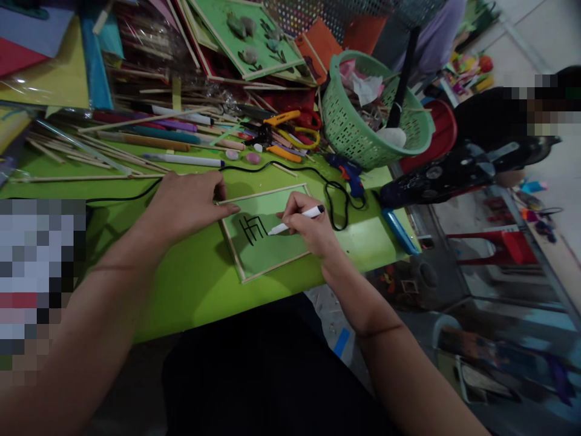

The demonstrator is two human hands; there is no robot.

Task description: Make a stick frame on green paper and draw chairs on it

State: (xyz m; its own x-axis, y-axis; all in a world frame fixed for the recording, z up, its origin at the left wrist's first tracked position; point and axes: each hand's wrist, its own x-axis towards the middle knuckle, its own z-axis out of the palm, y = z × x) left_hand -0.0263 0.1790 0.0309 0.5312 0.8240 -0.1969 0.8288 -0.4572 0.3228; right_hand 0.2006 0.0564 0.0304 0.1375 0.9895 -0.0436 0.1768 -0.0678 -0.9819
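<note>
A green panel (276, 248) edged with thin wooden sticks lies flat on the table before me. Black marker strokes stand on its left half. In my right hand (302, 221) is a white marker (312, 212) with a black end, pinched between thumb and fingers. Its tip meets the panel at the rightmost stroke. My left hand (193, 197) rests at the panel's upper left corner, thumb stretched along the edge, fingers bent and apart from the thumb. The undersides of those fingers are hidden.
Behind the panel runs a black cord leading by a blue glue gun (347, 172). A green basket (376, 115) holds scraps. Orange-handled scissors (284, 118), pens and wooden sticks clutter the back of the green table (190, 303). A blue object (400, 231) lies by the right edge.
</note>
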